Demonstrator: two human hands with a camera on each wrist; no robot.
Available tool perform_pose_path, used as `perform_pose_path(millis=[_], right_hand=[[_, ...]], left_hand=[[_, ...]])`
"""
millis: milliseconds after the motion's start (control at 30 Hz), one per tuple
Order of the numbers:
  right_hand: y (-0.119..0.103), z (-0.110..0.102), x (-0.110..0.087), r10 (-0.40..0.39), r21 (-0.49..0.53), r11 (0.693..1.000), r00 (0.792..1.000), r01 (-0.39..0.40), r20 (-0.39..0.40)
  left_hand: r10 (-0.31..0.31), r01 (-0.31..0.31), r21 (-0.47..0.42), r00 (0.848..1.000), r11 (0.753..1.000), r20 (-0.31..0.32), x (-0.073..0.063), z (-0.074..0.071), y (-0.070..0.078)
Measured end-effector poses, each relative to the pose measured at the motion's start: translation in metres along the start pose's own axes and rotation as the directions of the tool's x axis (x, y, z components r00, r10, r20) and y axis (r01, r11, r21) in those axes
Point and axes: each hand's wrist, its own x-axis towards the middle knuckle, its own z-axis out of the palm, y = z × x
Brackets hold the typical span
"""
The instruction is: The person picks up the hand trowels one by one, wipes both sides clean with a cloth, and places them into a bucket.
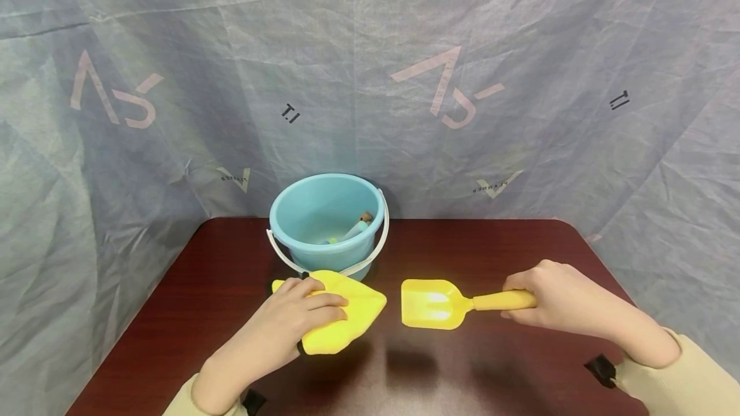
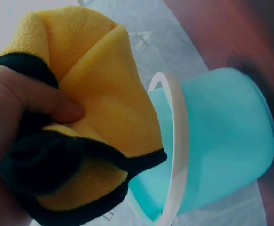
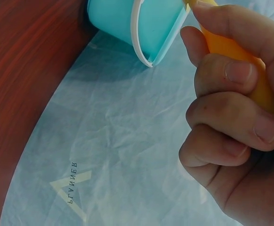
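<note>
My left hand (image 1: 295, 313) grips a folded yellow cloth (image 1: 352, 310) in front of the bucket. Black edging on the cloth (image 2: 99, 94) shows in the left wrist view, with the thumb pressed into its folds. In my right hand (image 1: 563, 297) is a yellow toy shovel (image 1: 433, 305), held by its handle with the blade pointing left toward the cloth. Curled fingers (image 3: 230, 115) wrap the handle in the right wrist view. Both things are held above the table, and a gap separates the blade from the cloth.
A light blue bucket (image 1: 295, 236) with a white handle (image 1: 386, 223) stands at the back of the dark red table (image 1: 491, 249). A few small things, one of them pale blue (image 1: 355, 231), lie inside it. A grey printed sheet (image 1: 358, 69) hangs behind the table.
</note>
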Motion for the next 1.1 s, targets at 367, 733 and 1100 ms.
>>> perform_pose_path(millis=[367, 733, 1100], right_hand=[[0.002, 0.003, 0.000, -0.005, -0.016, 1.000, 1.000, 0.004, -0.024], [0.001, 0.006, 0.003, -0.012, -0.010, 1.000, 1.000, 0.011, -0.021], [-0.002, 0.009, 0.008, -0.042, 0.000, 0.999, 0.999, 0.042, -0.026]], left_hand=[[-0.010, 0.010, -0.003, 0.996, 1.000, -0.093, 0.009, -0.018, -0.005], [0.086, -0.083, 0.030, 0.989, 0.996, -0.124, 0.039, -0.026, 0.003], [0.163, -0.156, 0.052, 0.973, 0.986, -0.164, 0.071, -0.018, 0.013]])
